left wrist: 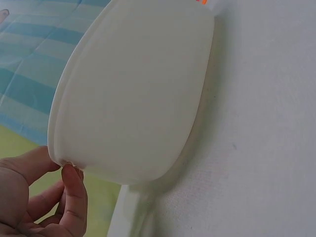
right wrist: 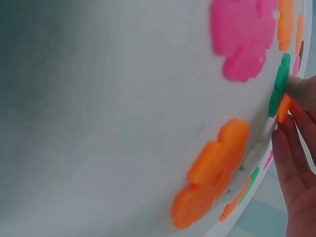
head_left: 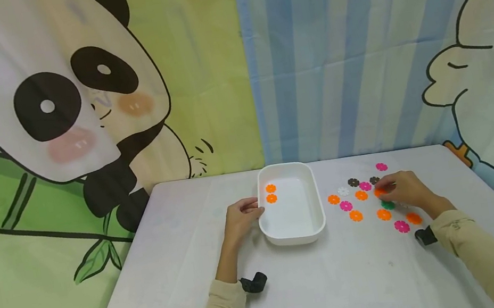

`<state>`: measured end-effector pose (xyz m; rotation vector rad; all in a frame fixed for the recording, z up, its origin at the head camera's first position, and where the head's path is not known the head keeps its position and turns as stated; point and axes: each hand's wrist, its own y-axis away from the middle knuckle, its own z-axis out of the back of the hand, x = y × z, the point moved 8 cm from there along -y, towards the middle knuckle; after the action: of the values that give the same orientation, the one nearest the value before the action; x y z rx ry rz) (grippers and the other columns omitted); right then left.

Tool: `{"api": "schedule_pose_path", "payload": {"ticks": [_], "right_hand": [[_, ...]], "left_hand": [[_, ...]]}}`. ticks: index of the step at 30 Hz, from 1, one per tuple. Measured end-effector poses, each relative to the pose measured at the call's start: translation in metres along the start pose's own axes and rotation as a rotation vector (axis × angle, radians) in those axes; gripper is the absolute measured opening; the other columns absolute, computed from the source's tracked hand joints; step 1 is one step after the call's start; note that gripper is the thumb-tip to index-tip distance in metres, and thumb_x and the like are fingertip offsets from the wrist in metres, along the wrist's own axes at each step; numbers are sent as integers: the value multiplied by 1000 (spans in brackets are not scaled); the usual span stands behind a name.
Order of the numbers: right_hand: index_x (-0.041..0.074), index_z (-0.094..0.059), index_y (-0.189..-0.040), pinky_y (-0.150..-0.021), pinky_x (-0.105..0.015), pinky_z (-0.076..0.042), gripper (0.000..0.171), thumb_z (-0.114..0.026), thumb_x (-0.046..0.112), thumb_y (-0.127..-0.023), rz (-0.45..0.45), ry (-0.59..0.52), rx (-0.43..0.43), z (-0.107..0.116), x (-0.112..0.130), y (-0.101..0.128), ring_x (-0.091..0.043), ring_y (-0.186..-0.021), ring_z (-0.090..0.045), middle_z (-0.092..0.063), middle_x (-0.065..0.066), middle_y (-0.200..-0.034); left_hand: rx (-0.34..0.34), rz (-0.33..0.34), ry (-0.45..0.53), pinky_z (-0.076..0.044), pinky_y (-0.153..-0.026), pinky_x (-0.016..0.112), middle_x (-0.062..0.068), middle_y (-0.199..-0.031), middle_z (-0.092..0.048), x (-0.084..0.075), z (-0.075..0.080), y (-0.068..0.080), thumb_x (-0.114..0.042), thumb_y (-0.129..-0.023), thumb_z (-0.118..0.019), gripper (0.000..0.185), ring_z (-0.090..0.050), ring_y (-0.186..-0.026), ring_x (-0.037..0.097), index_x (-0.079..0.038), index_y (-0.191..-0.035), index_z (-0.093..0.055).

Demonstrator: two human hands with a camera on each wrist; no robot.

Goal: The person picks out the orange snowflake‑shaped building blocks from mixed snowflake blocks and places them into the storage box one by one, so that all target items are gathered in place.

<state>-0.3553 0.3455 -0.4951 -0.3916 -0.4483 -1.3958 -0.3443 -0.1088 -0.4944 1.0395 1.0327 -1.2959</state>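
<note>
My left hand pinches the left rim of a white plastic tray, thumb and forefinger at its edge in the left wrist view. Two orange flower-shaped pieces lie inside it near the left wall. To the tray's right, my right hand pinches another orange flower-shaped piece between thumb and fingers, low over the table. Just nearer than these fingertips is a green flower-shaped piece, which stands beside the thumb in the right wrist view.
Orange, pink, white and dark flower-shaped pieces lie scattered on the white table around the right hand. Behind it hangs a printed cloth with a panda. A black strap piece sits at the left wrist.
</note>
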Motion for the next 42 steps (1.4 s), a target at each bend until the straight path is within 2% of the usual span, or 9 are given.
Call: {"api": "schedule_pose_path", "payload": {"ticks": [9, 14, 19, 24, 29, 32, 37, 42], "right_hand": [[4, -72, -113, -77, -40, -57, 36, -78, 12, -79, -19, 11, 42, -8, -1, -3, -34, -94, -61, -67, -18, -107], [1, -71, -113, -78, -44, -56, 38, -78, 11, -77, -2, 29, 32, -8, 0, -3, -35, -92, -60, -67, -21, -106], [1, -71, -113, -77, -42, -56, 39, -78, 14, -78, 3, 47, 17, -6, 3, -2, -32, -91, -59, -67, -21, -106], [2, -72, -112, -75, -42, -56, 39, -81, 21, -78, 25, 22, -51, 4, 11, -1, -34, -92, -61, -70, -17, -102], [1, -73, -111, -77, -48, -54, 36, -81, 17, -79, 140, -29, -149, 17, 41, -6, -38, -93, -65, -72, -16, -98], [2, -73, -111, -75, -45, -56, 35, -80, 15, -80, 174, -67, -171, 20, 64, -11, -37, -94, -66, -72, -15, -101], [4, -72, -113, -64, -34, -57, 34, -78, 13, -80, 222, -167, -157, 15, 106, -22, -37, -98, -66, -71, -15, -105], [5, -72, -113, -69, -39, -58, 34, -78, 13, -80, 298, -202, -142, 6, 150, -32, -34, -98, -66, -71, -11, -105]], "left_hand": [[-5, -21, -9, -55, -75, 27, 4, -95, -69, -2, 0, 1, -18, -80, -80, 35, -66, -85, 18, -6, -112, -71], [-16, -37, -14, -56, -74, 26, 5, -95, -69, -4, 0, 2, -17, -82, -79, 34, -65, -85, 18, -5, -112, -70], [-21, -22, -16, -55, -75, 26, 4, -96, -68, -2, 0, 2, -16, -82, -79, 34, -65, -86, 18, -6, -113, -70], [-13, -20, -17, -55, -75, 26, 4, -96, -68, -2, 0, 2, -17, -81, -79, 35, -65, -87, 18, -6, -113, -70], [-24, -27, -27, -55, -74, 26, 3, -95, -68, -3, 2, 1, -16, -81, -80, 33, -65, -86, 18, -7, -112, -71], [-32, -22, -25, -55, -74, 26, 3, -95, -69, -3, 3, 1, -16, -80, -80, 32, -65, -86, 18, -8, -111, -72], [-24, -27, -20, -55, -74, 26, 4, -95, -69, -2, 2, 0, -16, -81, -79, 36, -65, -85, 17, -4, -114, -70], [-14, -41, -21, -55, -73, 25, 4, -95, -69, -3, 1, 1, -16, -82, -78, 37, -64, -85, 17, -3, -115, -70]]}}
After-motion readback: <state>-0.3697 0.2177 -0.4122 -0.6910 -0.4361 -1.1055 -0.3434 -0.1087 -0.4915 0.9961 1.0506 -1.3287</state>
